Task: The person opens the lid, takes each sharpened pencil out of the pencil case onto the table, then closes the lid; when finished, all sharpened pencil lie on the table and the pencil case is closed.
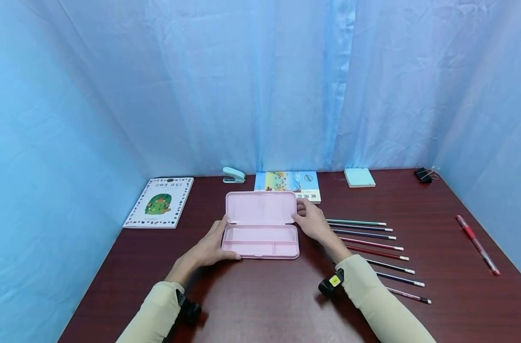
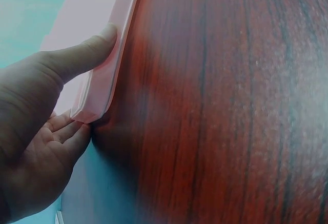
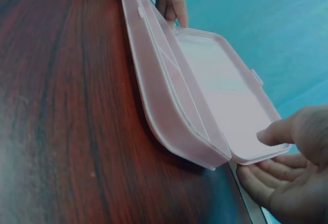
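Note:
A pink pencil case (image 1: 248, 248) lies on the table with its lid (image 1: 260, 207) raised and tilted back; its compartments hold nothing. My left hand (image 1: 206, 247) grips the case's left end, thumb (image 2: 100, 47) on the front edge and the other fingers against the side. At the lid's right edge, my right hand (image 1: 313, 221) pinches the lid between the thumb (image 3: 279, 131) on its inner face and fingers behind it. Several pencils (image 1: 372, 243) lie in a row to the right of the case, some partly hidden by the right arm.
Behind the case lie a colourful book (image 1: 286, 181), a mint stapler (image 1: 233, 175) and a pale notepad (image 1: 359, 177). A white book (image 1: 159, 202) is at the left. A red pen (image 1: 477, 244) and a black binder clip (image 1: 423, 175) are at the right. Blue curtains (image 1: 200, 95) enclose the table.

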